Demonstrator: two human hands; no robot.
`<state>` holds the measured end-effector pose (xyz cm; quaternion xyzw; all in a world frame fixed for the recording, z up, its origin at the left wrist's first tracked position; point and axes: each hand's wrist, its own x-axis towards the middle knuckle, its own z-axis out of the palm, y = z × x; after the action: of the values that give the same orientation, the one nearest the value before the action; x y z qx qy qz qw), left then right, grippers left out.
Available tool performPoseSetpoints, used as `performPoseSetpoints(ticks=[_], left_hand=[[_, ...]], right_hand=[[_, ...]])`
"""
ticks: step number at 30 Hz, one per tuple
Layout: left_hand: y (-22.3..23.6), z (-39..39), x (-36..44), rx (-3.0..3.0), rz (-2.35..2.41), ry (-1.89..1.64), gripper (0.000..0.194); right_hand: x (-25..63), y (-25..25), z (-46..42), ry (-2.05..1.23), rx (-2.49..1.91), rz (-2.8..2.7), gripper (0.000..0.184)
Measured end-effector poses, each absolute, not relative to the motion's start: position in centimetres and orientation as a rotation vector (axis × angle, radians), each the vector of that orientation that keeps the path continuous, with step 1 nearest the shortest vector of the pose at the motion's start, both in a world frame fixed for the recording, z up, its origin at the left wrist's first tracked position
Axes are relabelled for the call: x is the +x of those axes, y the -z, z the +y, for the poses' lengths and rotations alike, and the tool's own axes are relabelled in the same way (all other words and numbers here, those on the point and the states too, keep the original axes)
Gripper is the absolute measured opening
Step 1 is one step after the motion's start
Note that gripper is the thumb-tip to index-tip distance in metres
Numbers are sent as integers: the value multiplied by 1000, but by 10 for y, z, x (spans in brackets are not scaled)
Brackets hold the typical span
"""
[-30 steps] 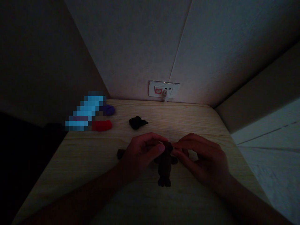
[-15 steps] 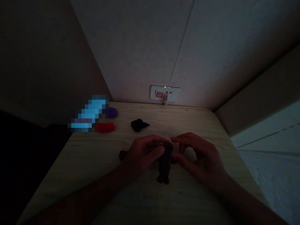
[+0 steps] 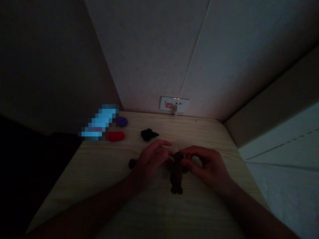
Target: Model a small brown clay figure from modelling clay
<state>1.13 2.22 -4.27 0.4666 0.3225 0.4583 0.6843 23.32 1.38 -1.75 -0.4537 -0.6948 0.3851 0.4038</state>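
Observation:
A dark brown clay figure (image 3: 176, 176) with a round head, stubby arms and two feet lies on the pale wooden tabletop (image 3: 99, 172). My right hand (image 3: 204, 164) pinches the figure's head between thumb and fingers. My left hand (image 3: 152, 157) rests just left of the head, fingers loosely extended toward it, with the index finger raised. A small brown lump (image 3: 132, 163) lies by my left wrist. The scene is dim.
A black clay lump (image 3: 149, 134) sits behind my hands. A red clay roll (image 3: 115, 136) and a purple lump (image 3: 122, 121) lie at the back left beside a blurred-out blue object (image 3: 99, 122). A wall socket (image 3: 173, 104) with a plug is on the back wall.
My left hand has loosened off the figure's head and its fingers have stretched out. My right hand has closed in on the head. The view has shifted slightly.

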Motion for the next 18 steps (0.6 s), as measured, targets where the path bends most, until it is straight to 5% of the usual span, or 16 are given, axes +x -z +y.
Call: performPoseSetpoints(ticks=[9, 18], left_hand=[[42, 19, 11, 1215, 872, -1242, 26], [26, 27, 10, 1318, 871, -1425, 19]], right_hand=[[235, 24, 22, -1317, -1173, -1708, 28], [235, 33, 26, -1184, -1214, -1862, 28]])
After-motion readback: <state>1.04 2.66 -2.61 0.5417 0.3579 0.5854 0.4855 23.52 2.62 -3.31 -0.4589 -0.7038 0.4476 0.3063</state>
